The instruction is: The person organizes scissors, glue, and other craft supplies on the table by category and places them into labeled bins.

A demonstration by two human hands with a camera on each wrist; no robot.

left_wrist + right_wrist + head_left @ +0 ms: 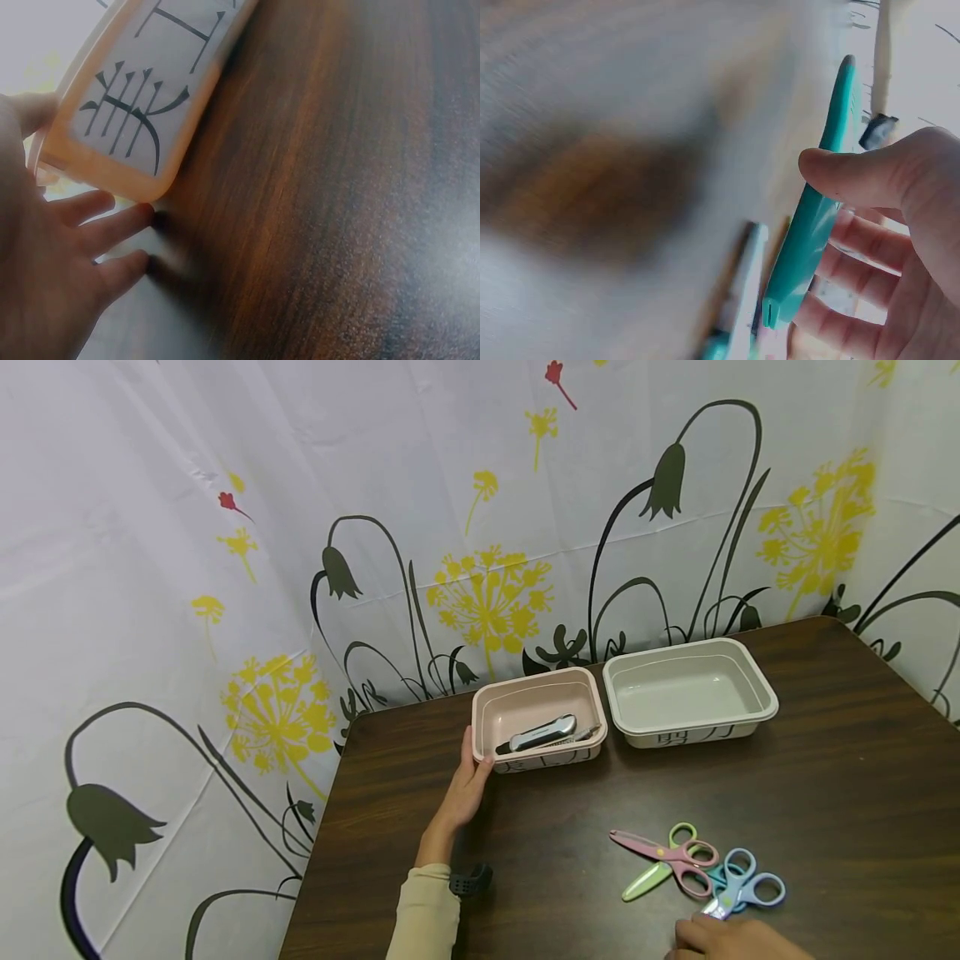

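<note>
Left hand (461,789): resting with fingers extended against the left end of a pale pink rectangular plastic bin (517,706), which is standing by the back edge of the dark wood-grain surface (555,835) and containing a silver-and-black cutter (540,734). Right hand (907,217): holding an elongated teal plastic tool (804,244) between thumb and fingers. Pale grey rectangular plastic bin (690,693): standing near the same edge. Pink scissors (637,844), light-blue scissors (738,887): lying well apart from that edge, near the right hand.

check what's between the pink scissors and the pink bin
Only bare brown tabletop lies between the pink scissors and the pink bin; the head view shows that stretch.
</note>
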